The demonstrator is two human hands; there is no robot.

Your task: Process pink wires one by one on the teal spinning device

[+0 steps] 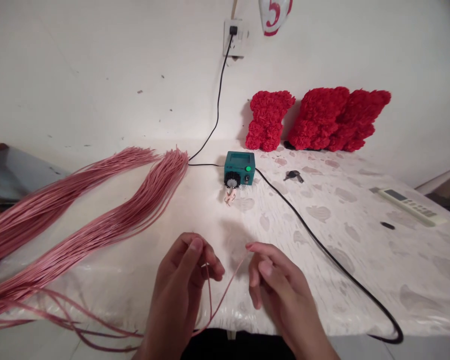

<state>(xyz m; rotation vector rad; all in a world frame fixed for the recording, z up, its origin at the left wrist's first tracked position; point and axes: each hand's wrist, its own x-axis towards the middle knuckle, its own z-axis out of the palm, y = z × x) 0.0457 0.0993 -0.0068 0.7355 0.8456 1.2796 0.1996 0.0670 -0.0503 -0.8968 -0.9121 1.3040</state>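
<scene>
My left hand is closed, its thumb and index finger pinching a thin pink wire. The wire hangs below these fingers, and a second length of it slants up toward my right hand. There the tip of the index finger meets the wire, while the thumb stays apart from it and the other fingers are loosely bent. Beyond both hands stands a small teal machine with a green button and a black ribbed knob. Pale copper-coloured scraps lie at its front.
Two long bundles of pink wire cover the table's left side. A black cable curves from the machine to the right front edge. Red flower-covered figures lean on the wall. Keys and a remote control lie at right.
</scene>
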